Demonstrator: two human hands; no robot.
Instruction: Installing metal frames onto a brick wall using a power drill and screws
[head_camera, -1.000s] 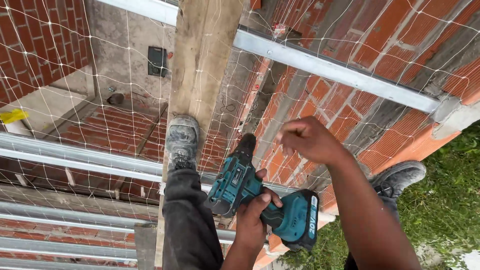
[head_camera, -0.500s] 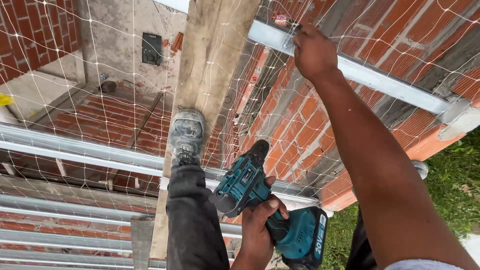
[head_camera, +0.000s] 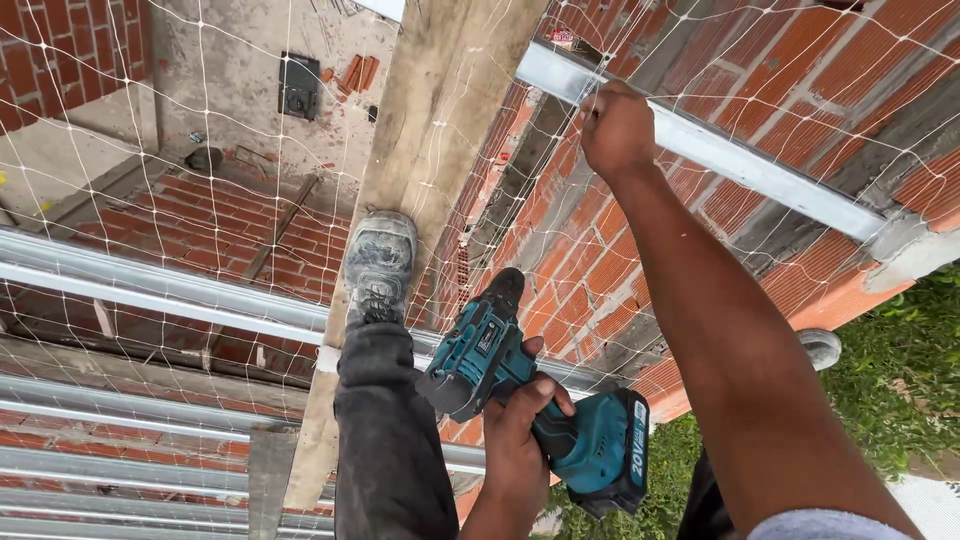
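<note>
While the left hand (head_camera: 518, 440) grips the drill, the right hand (head_camera: 617, 128) has gone up to the metal rail.

Head view: a second ago the right hand hovered just above the teal cordless drill (head_camera: 530, 400); now that arm is stretched out and its fingers (head_camera: 600, 108) are curled shut on the grey metal rail (head_camera: 740, 160) that runs along the brick wall (head_camera: 800, 60), with the white netting (head_camera: 120, 150) just beyond them. The left fingers (head_camera: 545, 392) are wrapped tight around the drill's handle, as before; the drill sits low, well below the right fingers, nose pointing away toward the wall. Just left of the drill, a dusty shoe (head_camera: 378, 262) rests on the wooden plank (head_camera: 440, 110). I judge the rail is being steadied while the drill waits.
</note>
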